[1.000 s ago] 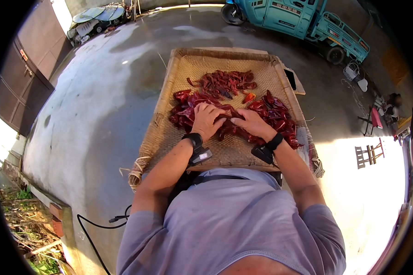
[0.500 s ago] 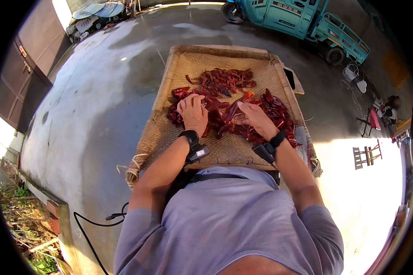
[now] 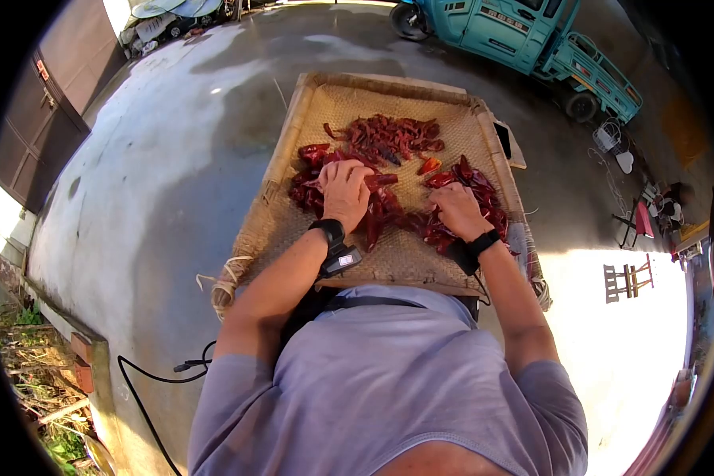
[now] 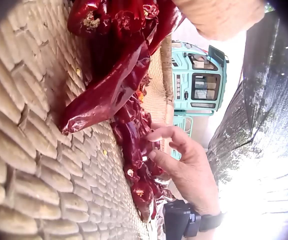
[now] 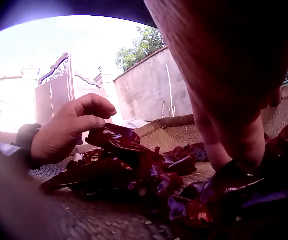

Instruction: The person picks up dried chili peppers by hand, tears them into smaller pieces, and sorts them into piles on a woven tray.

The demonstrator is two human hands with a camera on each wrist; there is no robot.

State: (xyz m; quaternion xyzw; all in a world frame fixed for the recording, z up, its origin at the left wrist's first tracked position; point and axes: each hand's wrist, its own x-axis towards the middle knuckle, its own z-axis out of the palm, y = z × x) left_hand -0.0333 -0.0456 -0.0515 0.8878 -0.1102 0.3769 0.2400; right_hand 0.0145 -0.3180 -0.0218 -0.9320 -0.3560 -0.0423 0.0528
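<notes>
On a woven bamboo tray (image 3: 285, 258) lie glossy dark-red dried chili peppers in two heaps. My left hand (image 3: 347, 190) is over the left heap (image 3: 305, 190), fingers curled about a red pepper (image 3: 382, 180) whose end sticks out to the right. In the left wrist view a long pepper (image 4: 106, 95) juts out below that hand. My right hand (image 3: 458, 210) reaches down into the right heap (image 3: 484, 190). Its thumb and index finger close about a pepper (image 4: 130, 145) there, seen in the left wrist view; the other fingertips are hidden among the peppers.
Thinner, shrivelled chilies (image 3: 389, 135) lie toward the tray's far side, with one orange-red pepper (image 3: 429, 165) nearby. A phone-like dark object (image 3: 502, 139) lies beside the right rim. A teal three-wheeler (image 3: 492, 32) stands beyond; a black cable (image 3: 147, 404) runs along the floor at left.
The hands have moved apart: the right hand left the pepper between them and went right and down into the right heap. The left hand shifted slightly right, a pepper under its fingers.
</notes>
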